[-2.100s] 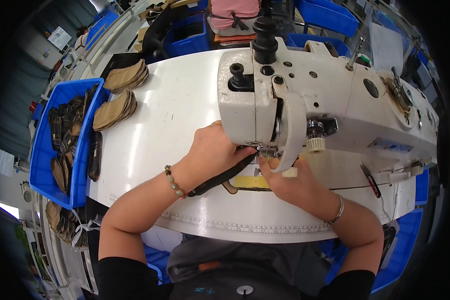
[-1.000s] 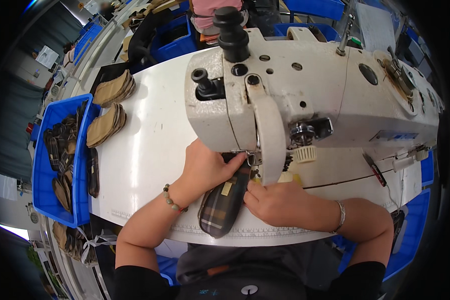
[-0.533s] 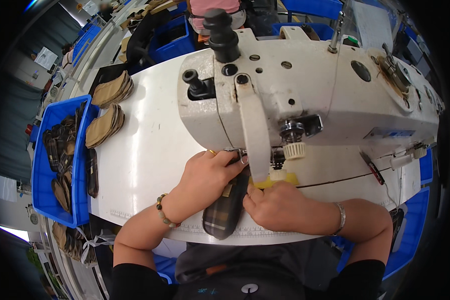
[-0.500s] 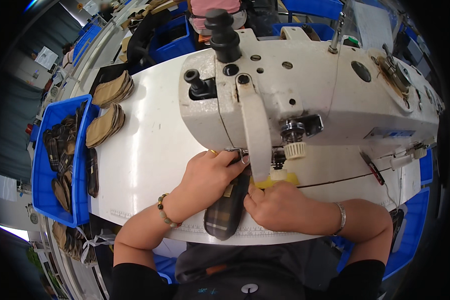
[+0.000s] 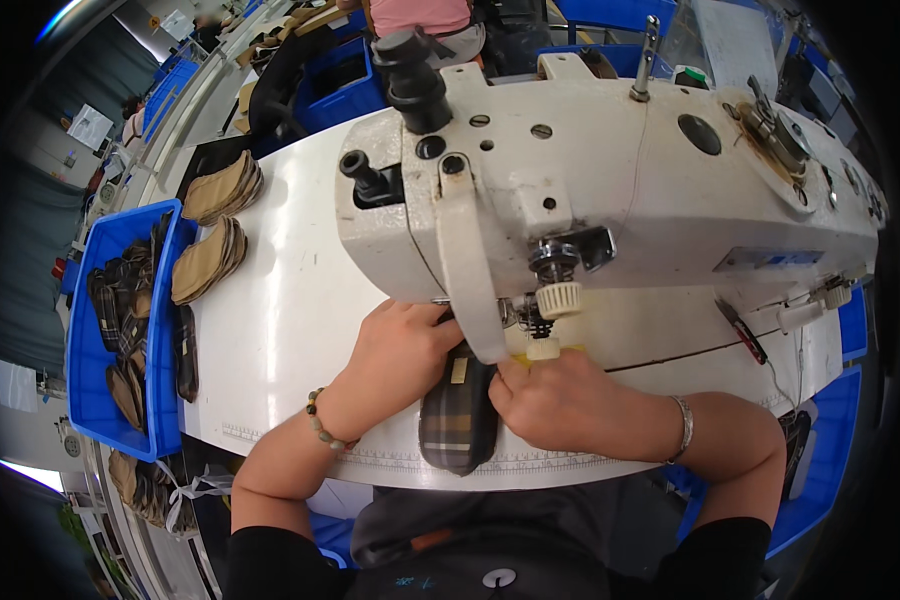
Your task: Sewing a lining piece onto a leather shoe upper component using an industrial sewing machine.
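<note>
A dark plaid shoe-shaped fabric piece (image 5: pixel 458 425) lies on the white table (image 5: pixel 290 330), its far end under the head of a white sewing machine (image 5: pixel 610 190). My left hand (image 5: pixel 405 345) presses on the piece's left side near the needle. On the piece's right side rests my right hand (image 5: pixel 555 400), fingers closed on its edge just below the presser foot (image 5: pixel 542 345). The needle point itself is hidden by the machine's front cover.
Two stacks of tan sole-shaped pieces (image 5: pixel 210 225) sit at the table's left. A blue bin (image 5: pixel 95 340) holding dark plaid pieces stands further left. More blue bins (image 5: pixel 340 75) lie behind the machine. Another person's torso (image 5: pixel 420 15) shows at the top.
The plaid piece was pulled toward me, then fed under the machine head. Both hands now press closer together on it. My head has moved nearer, so the machine looks larger.
</note>
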`<state>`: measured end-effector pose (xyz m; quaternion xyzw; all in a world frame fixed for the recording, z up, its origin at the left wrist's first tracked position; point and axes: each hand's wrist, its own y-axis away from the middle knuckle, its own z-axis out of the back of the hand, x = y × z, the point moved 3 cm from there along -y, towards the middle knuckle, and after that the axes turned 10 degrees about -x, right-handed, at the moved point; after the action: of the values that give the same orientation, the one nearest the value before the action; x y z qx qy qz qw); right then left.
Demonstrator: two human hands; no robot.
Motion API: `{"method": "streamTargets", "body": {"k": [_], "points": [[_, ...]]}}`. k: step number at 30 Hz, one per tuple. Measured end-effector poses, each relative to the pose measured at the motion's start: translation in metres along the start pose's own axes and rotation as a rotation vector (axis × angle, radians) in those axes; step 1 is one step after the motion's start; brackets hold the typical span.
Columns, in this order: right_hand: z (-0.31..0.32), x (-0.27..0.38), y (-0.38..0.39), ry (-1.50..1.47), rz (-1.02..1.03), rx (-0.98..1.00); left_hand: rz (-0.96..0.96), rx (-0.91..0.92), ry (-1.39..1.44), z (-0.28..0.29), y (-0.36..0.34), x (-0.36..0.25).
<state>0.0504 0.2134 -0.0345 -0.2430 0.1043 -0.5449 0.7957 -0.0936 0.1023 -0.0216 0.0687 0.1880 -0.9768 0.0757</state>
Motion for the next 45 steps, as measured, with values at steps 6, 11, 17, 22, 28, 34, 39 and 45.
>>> {"method": "streamTargets", "body": {"k": [6, 11, 17, 22, 28, 34, 39, 45], "points": [[0.009, 0.002, -0.002, -0.138, -0.051, 0.035, -0.048, 0.421, 0.424, 0.051, 0.020, -0.017], [0.009, 0.012, 0.000, -0.183, 0.063, 0.170, -0.116, 0.298, 0.050, 0.036, 0.029, -0.041], [-0.006, 0.029, 0.009, 0.334, 0.226, 0.064, -0.155, 0.186, 0.060, 0.027, 0.024, -0.040], [0.001, 0.035, 0.009, 0.179, 0.243, -0.092, -0.150, 0.150, 0.115, 0.026, 0.022, -0.035], [0.000, 0.032, 0.008, 0.188, 0.245, -0.070, -0.155, 0.075, 0.126, 0.032, 0.020, -0.040], [0.000, 0.034, 0.010, 0.165, 0.280, -0.101, -0.247, -0.013, 0.073, 0.028, 0.025, -0.038], [-0.002, 0.036, 0.011, 0.197, 0.271, -0.133, -0.245, -0.084, 0.092, 0.027, 0.026, -0.036], [-0.005, 0.041, 0.015, 0.153, 0.284, -0.122, -0.174, 0.007, 0.134, 0.018, 0.029, -0.039]]}}
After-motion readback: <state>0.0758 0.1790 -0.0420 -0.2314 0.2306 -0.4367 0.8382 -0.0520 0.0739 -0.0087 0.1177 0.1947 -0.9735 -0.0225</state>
